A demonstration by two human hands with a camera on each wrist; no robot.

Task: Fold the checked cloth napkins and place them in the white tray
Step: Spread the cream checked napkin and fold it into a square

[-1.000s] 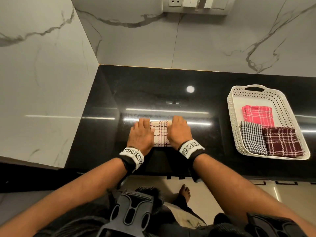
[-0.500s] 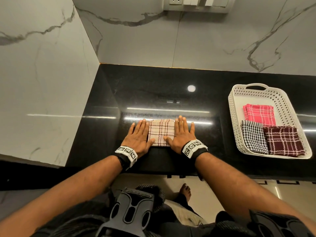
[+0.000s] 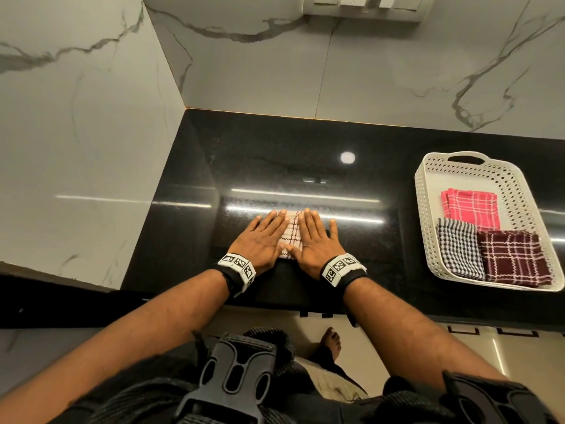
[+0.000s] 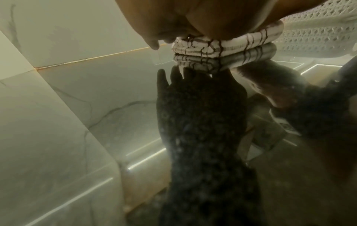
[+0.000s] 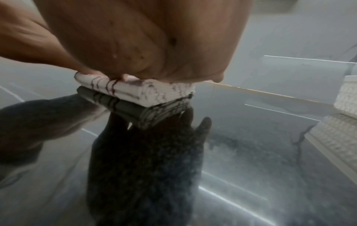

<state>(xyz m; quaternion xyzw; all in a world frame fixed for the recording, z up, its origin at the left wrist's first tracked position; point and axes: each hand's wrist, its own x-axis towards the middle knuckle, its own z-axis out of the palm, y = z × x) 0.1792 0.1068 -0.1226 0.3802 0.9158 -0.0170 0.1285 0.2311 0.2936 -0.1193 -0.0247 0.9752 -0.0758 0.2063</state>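
Note:
A folded white napkin with thin red checks [image 3: 292, 237] lies on the black counter near its front edge. My left hand [image 3: 265, 237] lies flat on its left part and my right hand [image 3: 315, 240] flat on its right part, fingers straight and pressing down. Only a narrow strip of cloth shows between them. The wrist views show the folded stack [image 4: 218, 45] [image 5: 139, 93] squeezed under each palm and mirrored in the counter. The white perforated tray [image 3: 428, 191] at the right holds a pink napkin [image 3: 472, 209], a black-and-white one [image 3: 460, 250] and a maroon one [image 3: 513, 257].
Marble walls close off the counter at the back and left [image 3: 85, 148]. A switch plate [image 3: 363, 4] sits high on the back wall. Bare black counter [image 3: 367, 240] lies between the napkin and the tray. The counter's front edge runs just under my wrists.
Both hands have slid inward from the napkin's sides onto its top, covering most of it. The napkin and tray stay where they were.

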